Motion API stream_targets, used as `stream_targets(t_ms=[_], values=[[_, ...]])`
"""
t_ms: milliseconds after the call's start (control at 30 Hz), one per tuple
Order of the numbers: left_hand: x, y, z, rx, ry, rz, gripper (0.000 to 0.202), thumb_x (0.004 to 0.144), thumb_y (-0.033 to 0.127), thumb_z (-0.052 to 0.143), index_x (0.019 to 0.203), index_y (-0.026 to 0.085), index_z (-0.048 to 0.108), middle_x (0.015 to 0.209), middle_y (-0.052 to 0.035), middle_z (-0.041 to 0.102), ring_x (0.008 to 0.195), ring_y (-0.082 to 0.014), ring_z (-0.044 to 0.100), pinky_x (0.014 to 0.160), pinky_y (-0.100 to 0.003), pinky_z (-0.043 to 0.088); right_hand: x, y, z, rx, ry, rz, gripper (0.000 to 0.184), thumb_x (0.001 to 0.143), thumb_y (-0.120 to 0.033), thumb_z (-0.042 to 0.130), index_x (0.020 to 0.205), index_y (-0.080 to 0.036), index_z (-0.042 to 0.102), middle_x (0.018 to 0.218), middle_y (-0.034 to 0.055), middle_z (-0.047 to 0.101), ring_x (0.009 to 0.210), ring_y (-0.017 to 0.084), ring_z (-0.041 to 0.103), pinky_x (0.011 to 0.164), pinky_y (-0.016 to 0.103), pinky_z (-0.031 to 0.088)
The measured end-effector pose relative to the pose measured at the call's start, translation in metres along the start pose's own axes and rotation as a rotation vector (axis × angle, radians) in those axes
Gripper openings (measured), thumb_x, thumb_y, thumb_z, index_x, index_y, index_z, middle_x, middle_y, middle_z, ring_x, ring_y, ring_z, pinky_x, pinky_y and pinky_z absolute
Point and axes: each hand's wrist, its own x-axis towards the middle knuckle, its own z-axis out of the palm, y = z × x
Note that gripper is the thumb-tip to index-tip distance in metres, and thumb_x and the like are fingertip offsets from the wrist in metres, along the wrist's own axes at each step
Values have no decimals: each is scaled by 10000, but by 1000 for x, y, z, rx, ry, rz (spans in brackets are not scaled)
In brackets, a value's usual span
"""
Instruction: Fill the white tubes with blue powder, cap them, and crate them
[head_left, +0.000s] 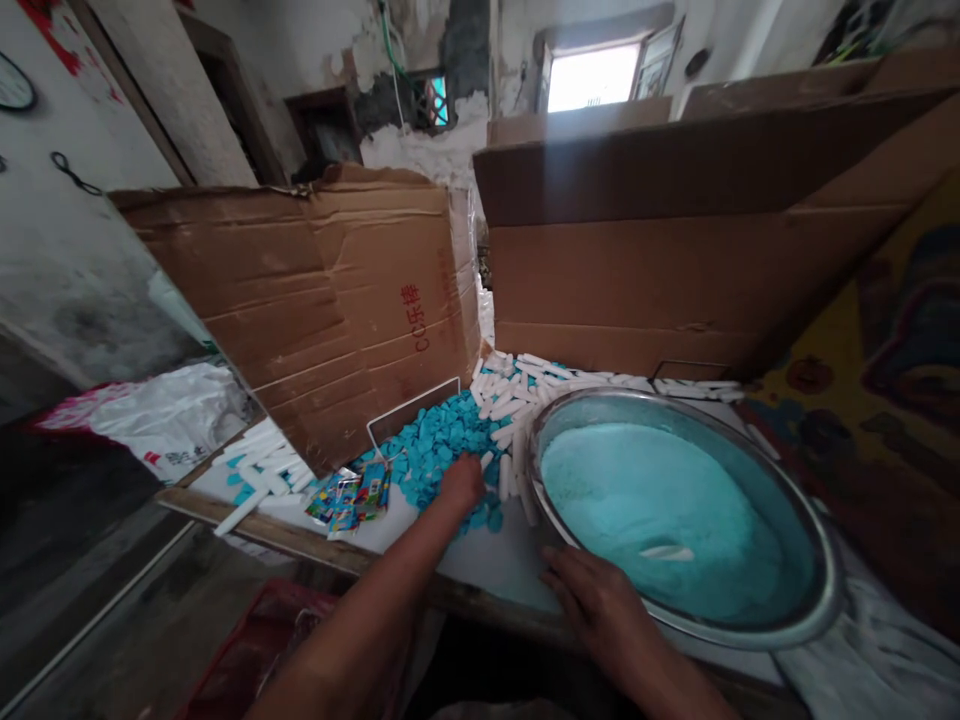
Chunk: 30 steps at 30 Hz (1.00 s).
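My left hand (461,485) reaches over a pile of small blue caps (450,430), its fingers closed. A short white tube (486,460) pokes out from its fingertips. My right hand (592,590) rests at the near left rim of a wide metal basin (814,600), fingers stretched out and nothing visible in them. Light blue powder (637,470) fills much of the basin. A whitish piece (667,552) lies partly sunk in the powder. Many white tubes (517,395) lie loose between the caps and the basin.
Tall cardboard panels (337,300) (637,280) stand along the table's back. More white tubes (262,465) and colourful printed packets (352,500) lie at the left end. A red crate (262,630) sits below the table edge. White plastic bags (180,410) are beyond the left end.
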Motion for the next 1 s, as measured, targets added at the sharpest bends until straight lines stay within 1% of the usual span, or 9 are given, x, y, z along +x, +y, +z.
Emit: stream_targets(t_ms=[133, 300, 433, 500, 600, 667, 767, 867, 1000], values=[[-21, -11, -15, -117, 11, 130, 171, 781, 138, 450, 893, 122, 578, 869, -56, 617, 843, -188, 570, 741, -279, 439, 14, 0, -2, 46, 22, 105, 285, 840, -178, 385, 980, -176, 633, 811, 90, 675, 730, 191, 627, 633, 278, 493], [-78, -7, -16, -401, -148, 396, 183, 762, 246, 507, 909, 171, 587, 897, -14, 614, 830, -165, 542, 733, -252, 427, 28, -5, -6, 213, 35, 217, 343, 797, -241, 490, 1129, -185, 549, 956, 86, 656, 825, 200, 601, 710, 304, 469], [-107, 7, -2, -547, -255, 432, 198, 749, 269, 500, 912, 186, 578, 910, -33, 610, 831, -184, 533, 730, -271, 424, 32, -12, -2, 245, -36, 215, 172, 808, -264, 504, 907, -184, 618, 782, 52, 650, 721, 168, 589, 637, 257, 428], [-113, 16, 8, -600, -213, 397, 212, 759, 289, 479, 918, 187, 574, 890, -39, 614, 807, -189, 540, 695, -270, 432, 31, -17, 2, 162, -45, 248, 136, 816, -241, 492, 798, -181, 612, 721, 43, 633, 686, 158, 580, 607, 243, 400], [-115, 29, 20, -633, -85, 335, 244, 771, 344, 452, 908, 188, 579, 901, -55, 621, 780, -198, 549, 654, -272, 442, 28, -23, -1, 22, -64, 304, 124, 817, -235, 498, 801, -168, 601, 757, 61, 640, 708, 168, 588, 606, 245, 383], [-115, 35, 24, -628, -47, 323, 259, 768, 357, 440, 897, 189, 588, 919, -64, 625, 792, -206, 557, 665, -281, 450, 27, -21, -12, -37, -122, 335, 149, 828, -266, 497, 825, -163, 605, 783, 74, 653, 740, 182, 602, 609, 246, 384], [-115, 35, 23, -675, -50, 295, 272, 746, 359, 458, 899, 179, 593, 870, -62, 631, 781, -208, 563, 673, -290, 460, 25, 2, -46, -138, -221, 414, 209, 867, -287, 444, 897, -169, 613, 851, 80, 670, 800, 189, 617, 628, 242, 390], [-115, 29, 24, -786, -71, 229, 286, 731, 383, 489, 889, 168, 592, 819, -52, 621, 759, -201, 558, 639, -280, 465, 19, 46, -83, -395, -416, 427, 260, 870, -150, 376, 869, -162, 635, 889, 95, 666, 815, 194, 619, 629, 247, 387], [-115, 26, 30, -874, -101, 191, 280, 714, 392, 518, 839, 154, 595, 768, -43, 608, 723, -192, 546, 608, -266, 453, 7, 93, -103, -536, -646, 405, 212, 741, -48, 489, 813, -137, 666, 899, 126, 665, 796, 218, 625, 594, 247, 397]])
